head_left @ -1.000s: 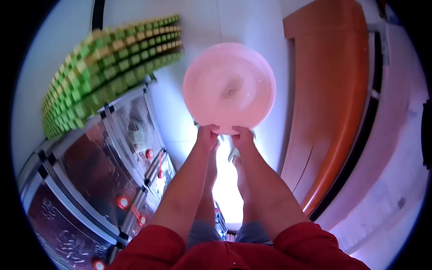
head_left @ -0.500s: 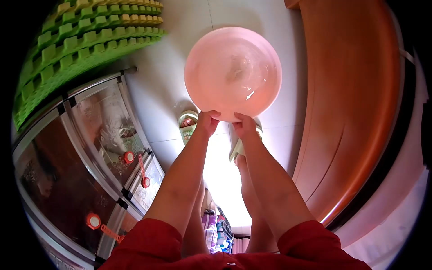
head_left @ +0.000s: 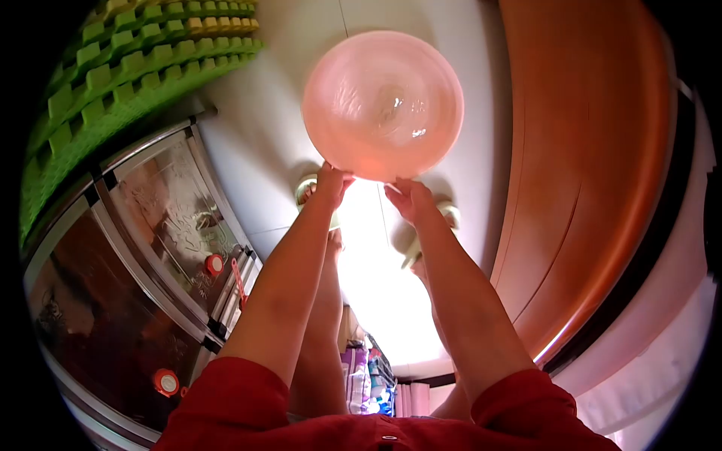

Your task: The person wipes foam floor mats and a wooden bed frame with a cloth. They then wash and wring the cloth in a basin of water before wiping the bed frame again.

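A round pink basin holding clear water is in front of my feet, over the pale tiled floor. My left hand is closed at the basin's near rim, a little left of its middle. Touching or just short of the same rim, my right hand has its thumb and fingers apart. Both forearms reach straight forward from red sleeves. The undersides of the fingers are hidden. My feet, in light green slippers, stand on either side behind the hands.
Stacked green foam mats with notched edges stand at the far left. Below them is a glass-panelled cabinet with red-and-white latches. A curved orange-brown wooden piece runs along the right. Purple packages sit behind my legs.
The basin has shifted slightly away from me and its water surface ripples. My thumbs have come off the top of the rim, and my hands are a little farther apart. My feet have also spread.
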